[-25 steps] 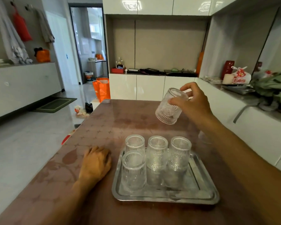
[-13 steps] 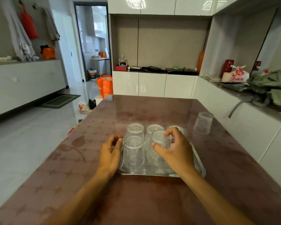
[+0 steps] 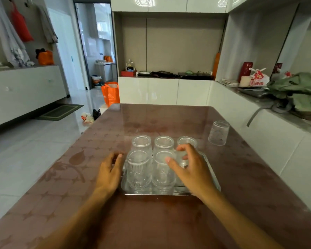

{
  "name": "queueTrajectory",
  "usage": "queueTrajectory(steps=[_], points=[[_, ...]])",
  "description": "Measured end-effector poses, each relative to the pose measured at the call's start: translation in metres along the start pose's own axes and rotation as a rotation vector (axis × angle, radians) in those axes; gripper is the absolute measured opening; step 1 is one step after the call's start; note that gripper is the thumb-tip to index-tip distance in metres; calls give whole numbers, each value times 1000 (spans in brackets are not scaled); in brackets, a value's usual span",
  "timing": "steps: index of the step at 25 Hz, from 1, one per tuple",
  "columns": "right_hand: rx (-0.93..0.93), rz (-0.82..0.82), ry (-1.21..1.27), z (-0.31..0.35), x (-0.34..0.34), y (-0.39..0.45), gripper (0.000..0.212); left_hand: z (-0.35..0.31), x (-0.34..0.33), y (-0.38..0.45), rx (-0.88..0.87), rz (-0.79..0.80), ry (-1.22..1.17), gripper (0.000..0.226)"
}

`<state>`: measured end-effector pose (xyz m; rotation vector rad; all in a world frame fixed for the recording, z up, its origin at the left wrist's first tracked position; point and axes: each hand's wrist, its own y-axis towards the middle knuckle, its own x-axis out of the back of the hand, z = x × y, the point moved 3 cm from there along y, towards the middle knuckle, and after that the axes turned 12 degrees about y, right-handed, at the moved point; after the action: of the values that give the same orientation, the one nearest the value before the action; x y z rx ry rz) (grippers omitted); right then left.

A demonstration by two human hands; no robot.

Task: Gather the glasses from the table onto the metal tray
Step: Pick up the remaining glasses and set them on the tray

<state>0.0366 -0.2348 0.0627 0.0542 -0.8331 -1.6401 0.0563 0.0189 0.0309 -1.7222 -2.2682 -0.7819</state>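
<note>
Five glasses stand on the tray (image 3: 215, 178), three in the back row (image 3: 164, 141) and two in the front row (image 3: 139, 169). The tray rests on the surface (image 3: 151, 221). A sixth glass (image 3: 218, 133) stands on the surface, apart, behind and to the right of the tray.

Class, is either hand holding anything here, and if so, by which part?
Nothing is held. The left hand rests open beside the tray; the right hand hovers open by the glasses.

Five glasses (image 3: 139, 169) stand on the metal tray (image 3: 213, 178), one glass (image 3: 218, 133) apart on the table (image 3: 151, 221). The left hand (image 3: 109, 172) rests beside the tray; the right hand (image 3: 191, 169) hovers spread over it
</note>
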Motion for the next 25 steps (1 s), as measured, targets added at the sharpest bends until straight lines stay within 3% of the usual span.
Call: queueTrajectory(steps=[2, 4, 6, 13, 17, 21, 25], points=[[-7, -125, -18, -14, 29, 14, 41, 12, 3, 16, -22, 71, 297, 29], [-77, -210, -51, -35, 58, 35, 46, 26, 1, 30, -29, 207, 706, 51], [-125, -260, -105, -60, 83, 56, 59, 37, -5, 39, 19, 306, 895, 61], [-377, -359, -201, -149, 110, 134, 92, 53, -12, 51, 46, 296, 1005, 56], [-539, -387, -51, -191, 92, 155, 85, 51, -10, 49, 12, 295, 980, 57], [-479, -438, -70, -206, 88, 159, 78, 49, -9, 49, -10, 286, 971, 72], [-469, -529, 135, -187, 96, 139, 75, 57, -13, 53, 11, 258, 982, 53]])
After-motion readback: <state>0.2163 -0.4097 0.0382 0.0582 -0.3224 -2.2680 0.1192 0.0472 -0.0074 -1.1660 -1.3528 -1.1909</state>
